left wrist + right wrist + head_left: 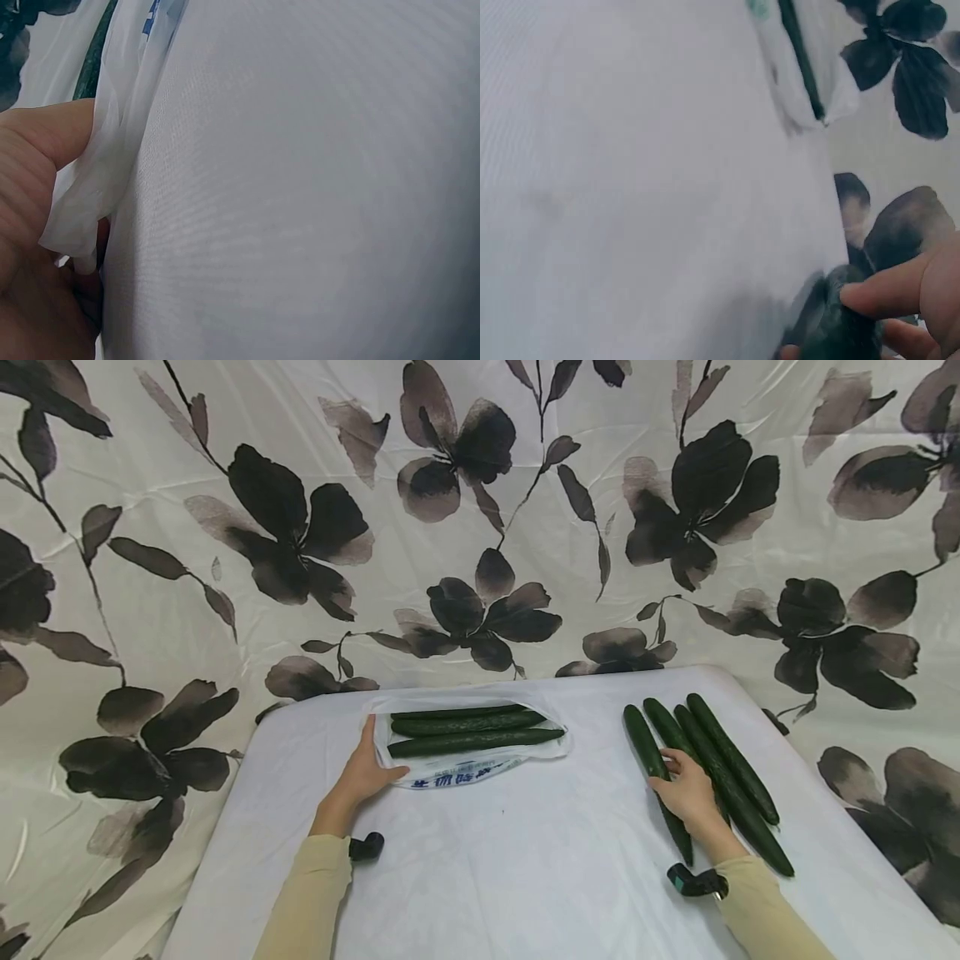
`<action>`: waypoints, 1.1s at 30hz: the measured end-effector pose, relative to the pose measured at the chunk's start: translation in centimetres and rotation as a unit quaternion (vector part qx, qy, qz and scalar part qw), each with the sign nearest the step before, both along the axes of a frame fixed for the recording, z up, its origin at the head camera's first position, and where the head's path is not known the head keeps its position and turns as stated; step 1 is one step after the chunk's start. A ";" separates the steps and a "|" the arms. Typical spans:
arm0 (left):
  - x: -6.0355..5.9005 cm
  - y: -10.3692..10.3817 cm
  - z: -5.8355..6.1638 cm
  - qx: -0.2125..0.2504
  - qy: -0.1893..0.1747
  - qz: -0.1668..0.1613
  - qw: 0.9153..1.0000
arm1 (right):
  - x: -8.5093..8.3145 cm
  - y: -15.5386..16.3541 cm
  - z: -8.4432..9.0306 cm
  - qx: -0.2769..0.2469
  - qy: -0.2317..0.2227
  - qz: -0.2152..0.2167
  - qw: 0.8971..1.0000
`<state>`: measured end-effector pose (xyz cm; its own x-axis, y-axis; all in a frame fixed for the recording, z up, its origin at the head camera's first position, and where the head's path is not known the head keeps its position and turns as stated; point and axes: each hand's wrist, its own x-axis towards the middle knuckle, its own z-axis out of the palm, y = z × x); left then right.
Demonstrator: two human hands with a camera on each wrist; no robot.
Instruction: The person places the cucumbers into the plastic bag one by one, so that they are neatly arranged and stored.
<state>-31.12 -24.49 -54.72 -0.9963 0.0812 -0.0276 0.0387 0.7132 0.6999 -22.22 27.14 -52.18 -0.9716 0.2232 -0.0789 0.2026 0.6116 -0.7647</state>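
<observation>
At the left of the head view, my left hand (363,775) holds the closed end of a white plastic bag (465,773) with blue printing. The left wrist view shows the thumb (64,131) over the bag's thin film, with the other fingers partly hidden beneath. Three dark green cucumbers (476,742) lie side by side in the bag, whose mouth faces right. On the right, my right hand (692,793) grips the leftmost cucumber (642,739) of a loose group around its middle. In the right wrist view the thumb presses on this cucumber (844,330).
Several loose cucumbers (738,760), counting the gripped one, lie slanting at the right of the white-covered table (510,877). Behind and around the table hangs a floral cloth (570,560). A black wrist camera (366,847) sits on the left wrist, another (693,882) on the right.
</observation>
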 end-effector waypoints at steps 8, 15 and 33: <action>0.2 -0.1 -0.1 -0.002 -0.004 0.000 1.000 | -0.7 -1.6 0.5 -0.083 0.028 0.031 0.996; 0.2 -0.2 -0.1 -0.003 -0.005 0.002 1.000 | -2.1 -3.2 1.6 -0.063 0.082 0.076 0.992; 0.3 -0.2 0.1 0.007 -0.002 0.000 1.000 | -6.0 -10.0 3.5 0.031 0.234 0.256 0.937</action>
<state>-30.84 -24.64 -54.65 -0.9961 0.0825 -0.0304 0.0366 0.7036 0.7096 -28.19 17.12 -48.70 -0.8773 -0.2916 0.3811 -0.4789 0.5831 -0.6563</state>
